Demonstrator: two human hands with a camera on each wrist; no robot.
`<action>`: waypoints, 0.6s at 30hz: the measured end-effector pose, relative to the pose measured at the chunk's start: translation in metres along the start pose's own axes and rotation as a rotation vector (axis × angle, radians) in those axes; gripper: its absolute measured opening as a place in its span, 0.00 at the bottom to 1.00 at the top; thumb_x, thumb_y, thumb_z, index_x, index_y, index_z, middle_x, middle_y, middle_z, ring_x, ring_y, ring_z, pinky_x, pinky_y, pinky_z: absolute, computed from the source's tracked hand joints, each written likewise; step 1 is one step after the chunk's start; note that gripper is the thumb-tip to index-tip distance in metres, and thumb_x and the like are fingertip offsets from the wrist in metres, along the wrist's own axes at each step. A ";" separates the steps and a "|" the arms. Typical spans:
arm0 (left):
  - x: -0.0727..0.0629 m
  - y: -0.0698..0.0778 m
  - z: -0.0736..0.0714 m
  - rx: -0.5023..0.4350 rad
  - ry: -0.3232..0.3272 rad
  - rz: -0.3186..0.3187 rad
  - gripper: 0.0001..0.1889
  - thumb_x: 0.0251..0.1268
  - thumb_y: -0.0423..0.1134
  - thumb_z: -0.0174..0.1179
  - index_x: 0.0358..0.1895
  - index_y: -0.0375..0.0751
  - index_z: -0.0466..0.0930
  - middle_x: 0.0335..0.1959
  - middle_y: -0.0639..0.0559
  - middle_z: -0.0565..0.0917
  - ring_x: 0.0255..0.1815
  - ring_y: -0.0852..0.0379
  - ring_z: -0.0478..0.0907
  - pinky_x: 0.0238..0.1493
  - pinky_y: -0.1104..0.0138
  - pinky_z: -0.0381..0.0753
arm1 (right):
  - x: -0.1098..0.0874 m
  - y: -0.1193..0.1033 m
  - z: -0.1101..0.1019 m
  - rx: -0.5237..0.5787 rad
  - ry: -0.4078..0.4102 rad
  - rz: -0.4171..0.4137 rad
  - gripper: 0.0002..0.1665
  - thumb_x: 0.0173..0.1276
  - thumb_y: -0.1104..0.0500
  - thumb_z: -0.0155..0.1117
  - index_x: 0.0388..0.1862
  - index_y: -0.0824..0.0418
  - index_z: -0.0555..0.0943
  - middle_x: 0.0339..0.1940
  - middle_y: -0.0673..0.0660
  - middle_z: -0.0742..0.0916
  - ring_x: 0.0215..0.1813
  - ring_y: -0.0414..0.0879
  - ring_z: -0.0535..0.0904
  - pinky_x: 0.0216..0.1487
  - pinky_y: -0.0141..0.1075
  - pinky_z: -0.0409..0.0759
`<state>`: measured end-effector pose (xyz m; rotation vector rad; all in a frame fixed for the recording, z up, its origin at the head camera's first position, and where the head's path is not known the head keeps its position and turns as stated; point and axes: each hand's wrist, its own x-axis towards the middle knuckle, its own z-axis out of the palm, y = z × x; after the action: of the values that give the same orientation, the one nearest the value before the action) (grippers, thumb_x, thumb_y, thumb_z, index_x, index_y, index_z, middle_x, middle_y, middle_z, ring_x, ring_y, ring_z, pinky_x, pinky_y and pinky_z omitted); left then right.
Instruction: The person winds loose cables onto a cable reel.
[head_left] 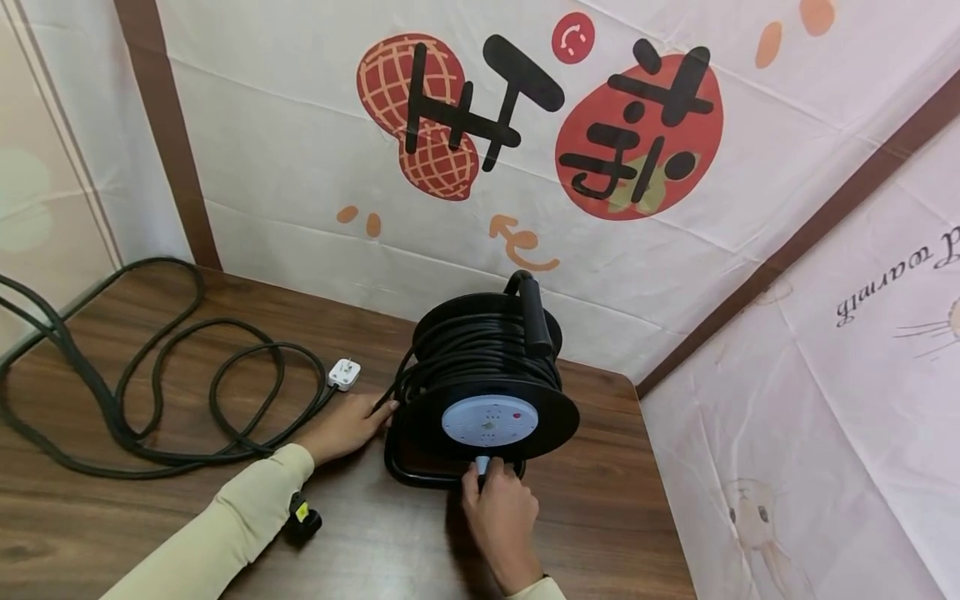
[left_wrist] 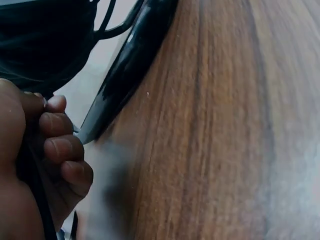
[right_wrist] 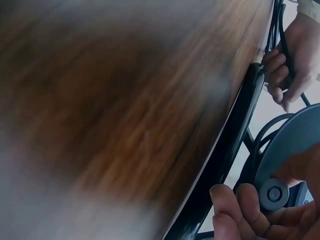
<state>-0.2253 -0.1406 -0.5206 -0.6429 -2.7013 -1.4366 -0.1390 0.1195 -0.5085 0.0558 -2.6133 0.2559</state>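
Observation:
A black cable reel stands on the table, with dark cable wound on its drum and a pale round socket panel facing me. My right hand grips the grey crank knob at the bottom of the front disc, thumb and fingers around it. At the reel's left side, my left hand holds the black cable, which runs through the palm under curled fingers. The white plug lies just behind the left hand.
Loose loops of cable spread over the left of the wooden table. The reel's black tube stand rests on the tabletop, and its carrying handle rises at the back. Printed cloth walls border the table behind and at the right.

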 end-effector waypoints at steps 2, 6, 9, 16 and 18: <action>0.001 0.000 0.000 0.022 -0.001 -0.006 0.15 0.83 0.39 0.49 0.31 0.43 0.76 0.25 0.52 0.79 0.25 0.62 0.71 0.34 0.63 0.71 | 0.002 -0.001 0.001 -0.002 -0.001 -0.006 0.20 0.65 0.49 0.67 0.20 0.57 0.71 0.16 0.54 0.76 0.14 0.57 0.76 0.13 0.50 0.68; 0.007 0.003 0.000 0.044 0.003 -0.044 0.17 0.84 0.41 0.48 0.29 0.43 0.76 0.23 0.56 0.76 0.24 0.60 0.70 0.34 0.61 0.71 | 0.006 -0.003 0.001 0.003 -0.010 -0.040 0.21 0.64 0.49 0.68 0.19 0.56 0.70 0.14 0.54 0.76 0.13 0.55 0.74 0.12 0.48 0.66; 0.012 0.006 0.000 0.049 0.019 -0.059 0.17 0.83 0.39 0.49 0.29 0.43 0.77 0.23 0.56 0.76 0.25 0.59 0.71 0.33 0.61 0.71 | 0.011 -0.007 0.000 0.010 -0.061 -0.054 0.22 0.65 0.49 0.67 0.18 0.55 0.69 0.13 0.54 0.76 0.13 0.54 0.74 0.13 0.47 0.67; 0.018 0.008 -0.001 0.084 0.050 -0.083 0.15 0.78 0.35 0.52 0.28 0.44 0.78 0.23 0.56 0.78 0.26 0.58 0.73 0.32 0.60 0.73 | 0.021 -0.018 -0.001 0.035 -0.226 -0.054 0.22 0.67 0.49 0.63 0.18 0.55 0.69 0.15 0.57 0.79 0.17 0.55 0.78 0.15 0.47 0.68; 0.018 0.006 -0.001 0.106 0.050 -0.087 0.13 0.78 0.36 0.52 0.30 0.45 0.79 0.23 0.57 0.77 0.27 0.58 0.73 0.33 0.59 0.73 | 0.023 -0.019 -0.002 0.048 -0.241 -0.056 0.21 0.66 0.49 0.63 0.17 0.54 0.69 0.15 0.57 0.79 0.17 0.55 0.78 0.15 0.47 0.67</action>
<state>-0.2399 -0.1319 -0.5111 -0.4824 -2.7763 -1.2961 -0.1563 0.1012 -0.4926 0.1873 -2.8389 0.3082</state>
